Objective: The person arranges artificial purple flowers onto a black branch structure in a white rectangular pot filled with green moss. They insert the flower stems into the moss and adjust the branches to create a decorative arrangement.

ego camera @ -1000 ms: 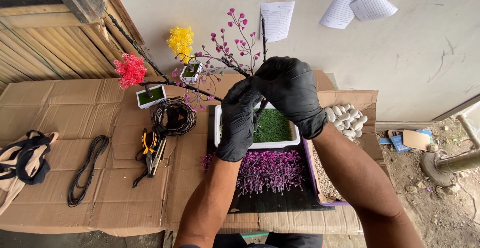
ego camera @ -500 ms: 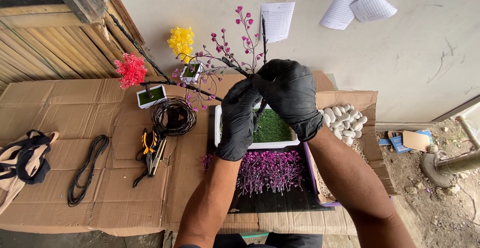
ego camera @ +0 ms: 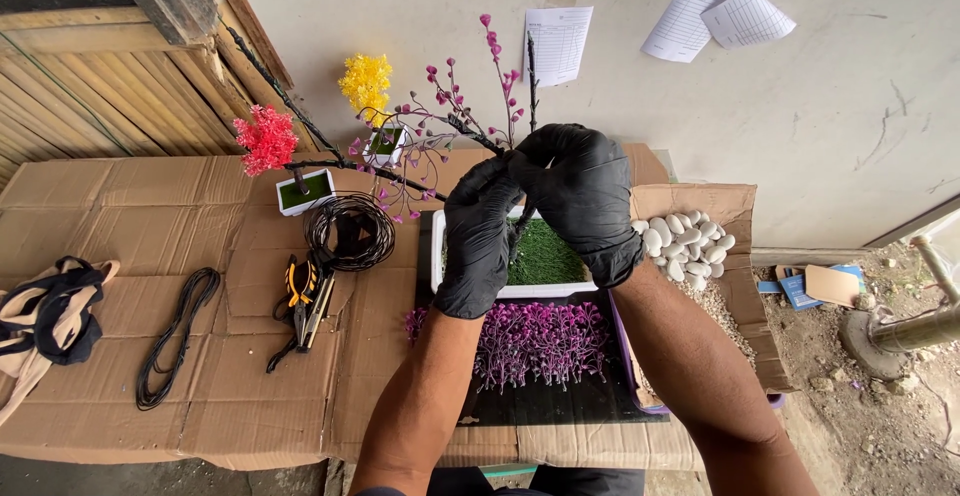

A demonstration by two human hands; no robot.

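Both my hands wear black gloves and meet over a white rectangular pot (ego camera: 470,287) filled with green artificial grass (ego camera: 545,253). My left hand (ego camera: 476,238) and my right hand (ego camera: 580,194) both grip the dark wire trunk of a small artificial tree. Its branches (ego camera: 400,178) spread left and upward, and a thin twig with magenta blossoms (ego camera: 498,71) rises just above my fingers. A pile of purple blossom sprigs (ego camera: 535,341) lies on a black sheet in front of the pot.
Two small white pots hold a red tree (ego camera: 264,140) and a yellow tree (ego camera: 366,80). A coil of black wire (ego camera: 347,231), pliers (ego camera: 297,297), a black cord (ego camera: 172,338) and a bag (ego camera: 50,311) lie on the cardboard. White pebbles (ego camera: 685,241) sit in a box at right.
The magenta twig above my hands has swung to the right and stands more upright. My hands stay closed on the trunk, shifted slightly.
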